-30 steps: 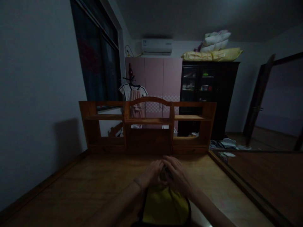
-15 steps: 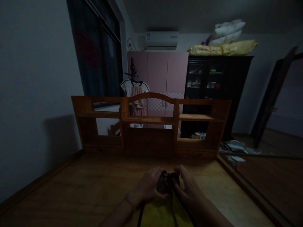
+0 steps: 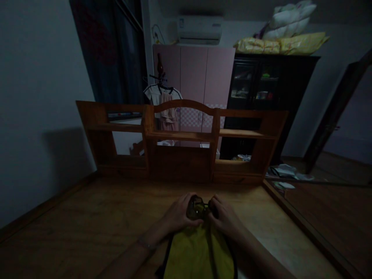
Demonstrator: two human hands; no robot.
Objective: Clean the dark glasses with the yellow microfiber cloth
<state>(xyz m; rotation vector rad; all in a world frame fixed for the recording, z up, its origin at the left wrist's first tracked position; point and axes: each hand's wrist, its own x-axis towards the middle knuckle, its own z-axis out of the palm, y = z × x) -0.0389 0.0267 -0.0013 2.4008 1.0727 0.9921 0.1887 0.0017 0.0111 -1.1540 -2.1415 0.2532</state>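
Observation:
A pair of dark-framed glasses (image 3: 198, 208) is held up between my hands in the head view, above a yellow piece of fabric with dark edging. My left hand (image 3: 181, 212) curls around the lens on the left, thumb below and fingers above. Pinched at the other side, where the fingers hide most of the second lens, is my right hand (image 3: 220, 214). The yellow fabric thing (image 3: 193, 254), perhaps a bag, lies under my wrists and runs off the bottom edge. Dim light leaves the fine detail of the glasses unclear.
Pale wooden boards (image 3: 110, 217) spread beneath, with a raised side rail (image 3: 299, 228) at the right. Ahead stands a wooden shelf unit (image 3: 180, 135). Behind it are a pink wardrobe (image 3: 193, 73), a dark cabinet (image 3: 286, 85) and hanging clothes (image 3: 167, 102). A wall (image 3: 35, 116) borders the left.
The view has tipped downward, so the room sits higher in the picture and more yellow fabric shows. The lens at my left hand now shows more openly, and my right fingers have closed in.

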